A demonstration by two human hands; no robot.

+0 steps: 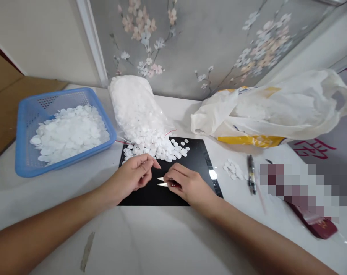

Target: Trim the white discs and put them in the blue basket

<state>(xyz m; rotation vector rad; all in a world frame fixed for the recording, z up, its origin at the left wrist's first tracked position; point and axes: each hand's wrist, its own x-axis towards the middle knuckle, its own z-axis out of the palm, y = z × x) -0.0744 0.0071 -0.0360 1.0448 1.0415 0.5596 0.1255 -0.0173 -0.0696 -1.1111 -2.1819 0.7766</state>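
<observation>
My right hand (189, 181) is wrapped round a pair of thread snips (162, 185). Their two pointed blades stand apart and point left, and a bit of dark red handle shows under the fingers. To their left, my left hand (135, 173) is closed with its fingertips pinched together. Whatever it may hold is too small or hidden to make out. Both hands are over a black board (150, 196). Behind them, a heap of small white discs (162, 147) spills onto the board from the mouth of a clear plastic bag (136, 99).
At the left stands a blue basket (66, 162) holding many white discs (73, 130). A white and yellow plastic bag (265, 114) lies at the back right. Nearer are a small disc pile (233, 169), a black pen (251, 173) and a dark red item (319, 225), partly blurred.
</observation>
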